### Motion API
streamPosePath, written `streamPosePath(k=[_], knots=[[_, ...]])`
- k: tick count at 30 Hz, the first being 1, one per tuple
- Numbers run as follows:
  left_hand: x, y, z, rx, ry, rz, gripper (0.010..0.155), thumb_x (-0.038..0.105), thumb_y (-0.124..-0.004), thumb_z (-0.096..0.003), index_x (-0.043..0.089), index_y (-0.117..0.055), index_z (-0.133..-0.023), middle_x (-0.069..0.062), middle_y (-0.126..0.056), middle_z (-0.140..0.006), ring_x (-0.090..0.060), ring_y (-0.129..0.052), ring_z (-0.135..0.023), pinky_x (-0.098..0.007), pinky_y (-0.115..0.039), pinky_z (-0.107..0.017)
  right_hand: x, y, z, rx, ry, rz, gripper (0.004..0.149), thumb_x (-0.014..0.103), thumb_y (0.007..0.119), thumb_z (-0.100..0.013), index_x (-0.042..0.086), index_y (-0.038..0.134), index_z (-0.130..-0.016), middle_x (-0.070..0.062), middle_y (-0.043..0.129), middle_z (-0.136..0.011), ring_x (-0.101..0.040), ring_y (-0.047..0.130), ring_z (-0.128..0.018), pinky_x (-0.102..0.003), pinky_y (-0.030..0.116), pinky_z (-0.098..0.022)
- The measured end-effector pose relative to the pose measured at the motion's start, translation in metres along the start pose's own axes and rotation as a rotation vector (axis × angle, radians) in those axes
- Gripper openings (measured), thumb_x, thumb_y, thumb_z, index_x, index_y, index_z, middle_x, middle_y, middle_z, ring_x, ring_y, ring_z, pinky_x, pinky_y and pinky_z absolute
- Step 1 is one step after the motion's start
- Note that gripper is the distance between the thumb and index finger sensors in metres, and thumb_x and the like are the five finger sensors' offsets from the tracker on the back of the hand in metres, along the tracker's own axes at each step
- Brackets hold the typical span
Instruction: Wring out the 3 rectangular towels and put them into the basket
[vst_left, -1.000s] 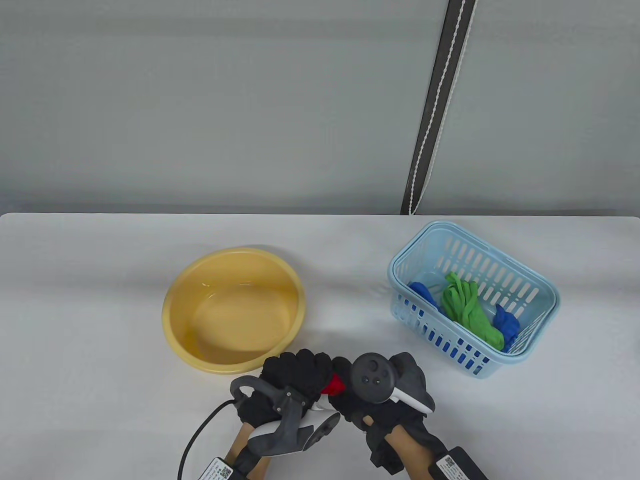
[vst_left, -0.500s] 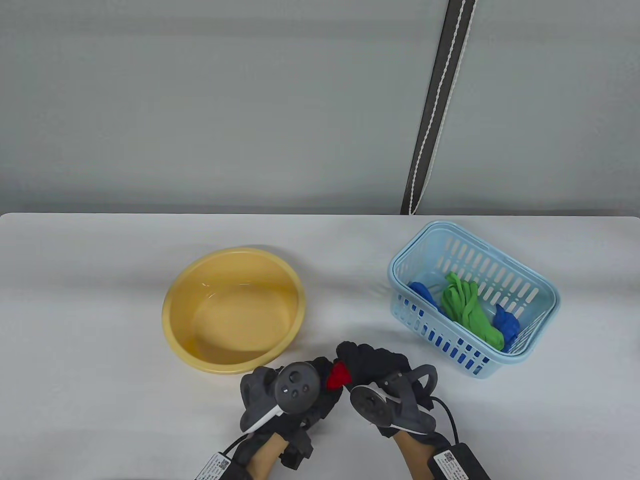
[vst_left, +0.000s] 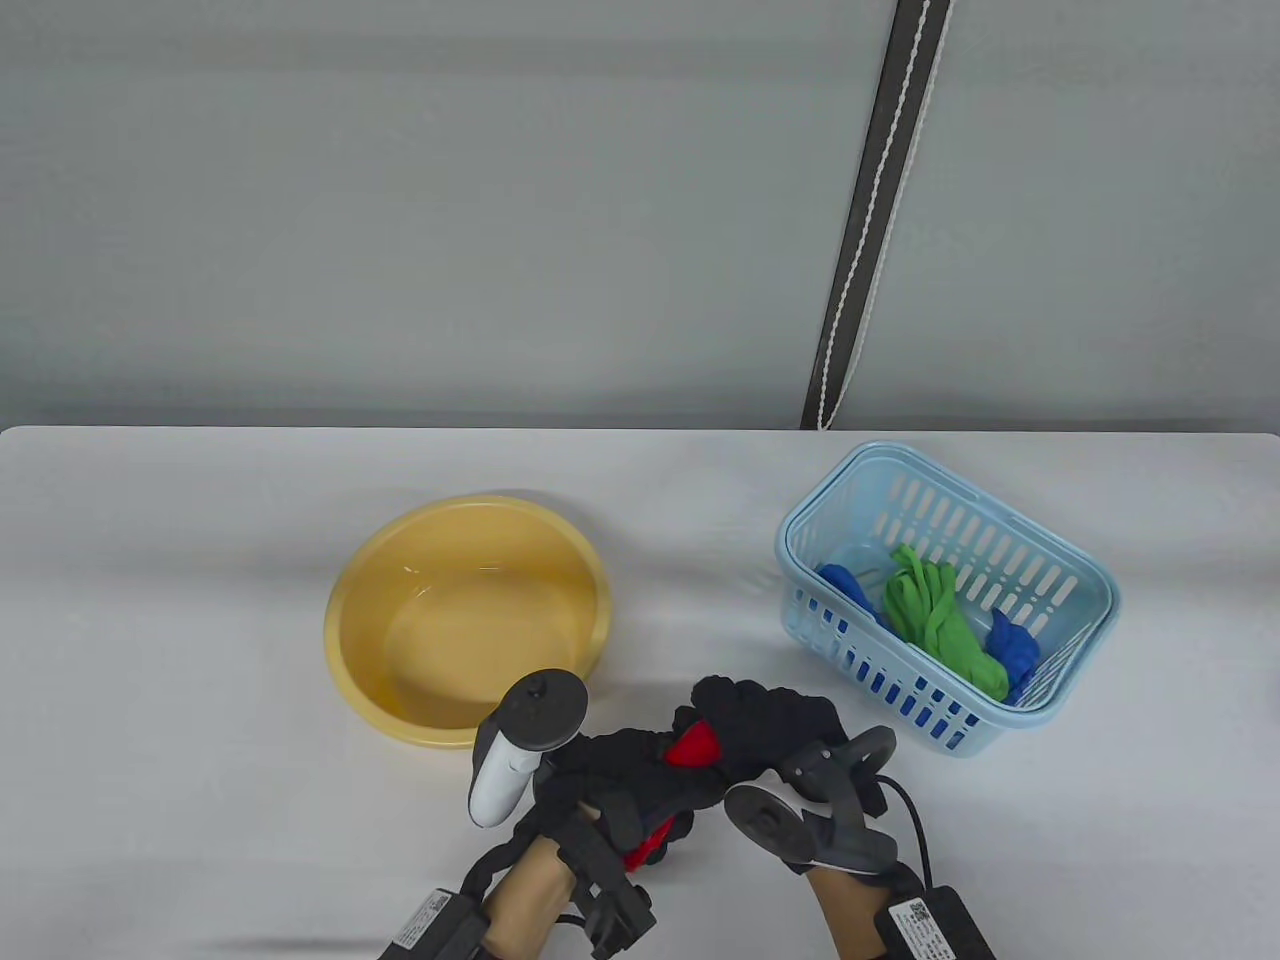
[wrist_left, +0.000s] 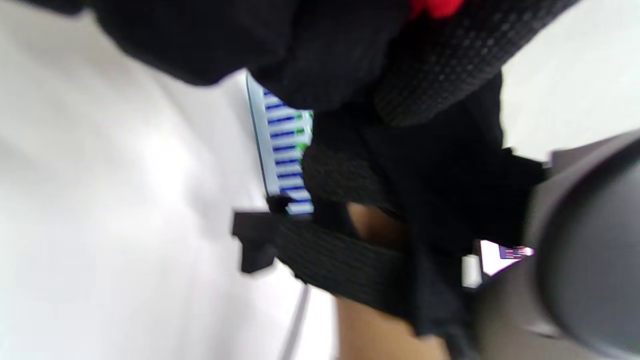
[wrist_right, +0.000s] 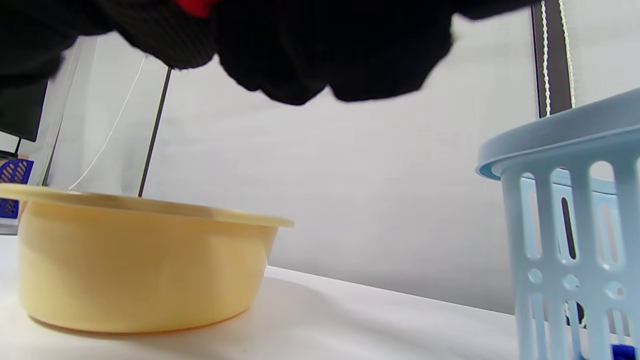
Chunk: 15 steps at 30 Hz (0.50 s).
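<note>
Both hands grip a twisted red towel (vst_left: 693, 747) near the table's front edge, between the bowl and the basket. My left hand (vst_left: 625, 775) is curled round its lower end, where red cloth (vst_left: 648, 851) sticks out below. My right hand (vst_left: 765, 725) is curled round its upper end. Only slivers of red towel (wrist_left: 435, 7) (wrist_right: 196, 6) show in the wrist views. The light blue basket (vst_left: 1085, 575) at the right holds a green towel (vst_left: 935, 615) and a blue towel (vst_left: 1015, 645).
A yellow bowl (vst_left: 345, 600) stands left of the hands, its rim close to the left hand's tracker (vst_left: 520, 745). It also fills the left of the right wrist view as the yellow bowl (wrist_right: 140, 265). A dark strap with a white cord (vst_left: 870, 210) hangs behind the table.
The left hand has rolled over, swinging its tracker from near the body up toward the bowl. The right hand has rolled the other way. The towel between them has twisted.
</note>
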<state>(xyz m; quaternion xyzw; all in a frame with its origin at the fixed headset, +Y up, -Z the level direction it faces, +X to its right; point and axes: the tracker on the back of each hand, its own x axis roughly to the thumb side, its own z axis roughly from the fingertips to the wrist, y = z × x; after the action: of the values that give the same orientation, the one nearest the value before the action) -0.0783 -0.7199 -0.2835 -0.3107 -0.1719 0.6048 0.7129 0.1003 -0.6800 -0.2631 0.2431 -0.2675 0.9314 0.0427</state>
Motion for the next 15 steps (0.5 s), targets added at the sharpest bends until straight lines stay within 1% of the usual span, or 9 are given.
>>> streamPosePath(k=[4, 7, 8, 15], knots=[[-0.007, -0.004, -0.005, -0.100, -0.005, 0.169, 0.039, 0.051, -0.086, -0.0549, 0.014, -0.094, -0.063, 0.005, -0.101, -0.030, -0.016, -0.097, -0.004, -0.037, -0.089, -0.002, -0.001, -0.002, 0.000, -0.022, 0.004, 0.003, 0.041, 0.054, 0.076, -0.056, 0.020, 0.076, -0.080, 0.000, 0.096, -0.044, -0.019, 0.096, -0.014, -0.036, 0.082, -0.011], [-0.012, -0.011, -0.009, -0.184, -0.028, 0.325, 0.038, 0.051, -0.086, -0.0560, 0.014, -0.093, -0.064, 0.005, -0.101, -0.030, -0.016, -0.097, -0.005, -0.037, -0.089, -0.003, -0.001, -0.006, 0.000, -0.039, 0.013, -0.002, 0.041, 0.054, 0.075, -0.057, 0.020, 0.075, -0.080, 0.000, 0.095, -0.044, -0.019, 0.096, -0.014, -0.036, 0.081, -0.011], [-0.013, -0.012, -0.010, -0.211, -0.037, 0.351, 0.038, 0.051, -0.085, -0.0563, 0.014, -0.093, -0.064, 0.005, -0.101, -0.031, -0.016, -0.097, -0.005, -0.037, -0.089, -0.003, -0.001, -0.007, 0.000, -0.046, 0.012, -0.003, 0.041, 0.054, 0.074, -0.057, 0.020, 0.075, -0.080, 0.000, 0.095, -0.044, -0.019, 0.096, -0.014, -0.036, 0.081, -0.011], [-0.018, -0.024, -0.015, -0.322, -0.077, 0.565, 0.037, 0.050, -0.083, -0.0579, 0.014, -0.091, -0.065, 0.006, -0.100, -0.032, -0.016, -0.097, -0.006, -0.037, -0.089, -0.004, -0.001, -0.009, -0.001, -0.080, 0.013, -0.004, 0.041, 0.054, 0.071, -0.058, 0.020, 0.073, -0.081, -0.001, 0.094, -0.046, -0.019, 0.096, -0.014, -0.036, 0.081, -0.011]])
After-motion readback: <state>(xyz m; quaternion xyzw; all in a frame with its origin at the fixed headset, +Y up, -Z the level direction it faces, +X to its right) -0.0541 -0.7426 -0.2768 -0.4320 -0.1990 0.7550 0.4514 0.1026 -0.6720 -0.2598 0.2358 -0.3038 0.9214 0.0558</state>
